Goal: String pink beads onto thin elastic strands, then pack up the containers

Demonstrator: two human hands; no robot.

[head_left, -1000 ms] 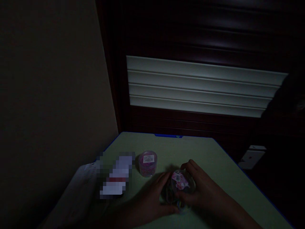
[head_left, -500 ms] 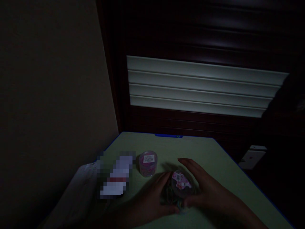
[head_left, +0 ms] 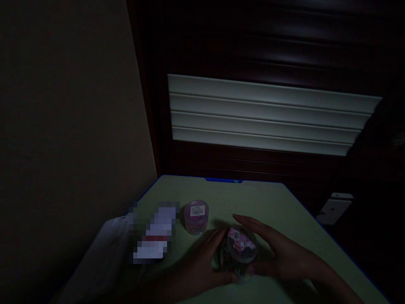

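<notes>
Between my hands a clear round plastic tub (head_left: 243,253) stands tilted on the table, its lid bearing a pink flowered sticker. Dark and coloured loops or strands show dimly inside it. My left hand (head_left: 209,261) curves round the tub's left side, fingers behind and thumb in front. My right hand (head_left: 275,249) is spread on the other side; its fingers reach past the lid with a gap, and its thumb lies at or close to the tub's front. A second clear tub (head_left: 196,223) with pink contents and a white label stands behind my left hand.
The pale green table (head_left: 253,198) has a blue edge. At its left lie a blurred-out flat item (head_left: 158,236) and white paper (head_left: 101,249). A wall rises on the left, and a dark louvred panel (head_left: 268,114) stands behind. A white device (head_left: 335,210) is beyond the right edge.
My right hand has shifted slightly right, its fingers loosening from the tub's lid. The lid shows more fully now. My left hand and the second tub stay in place.
</notes>
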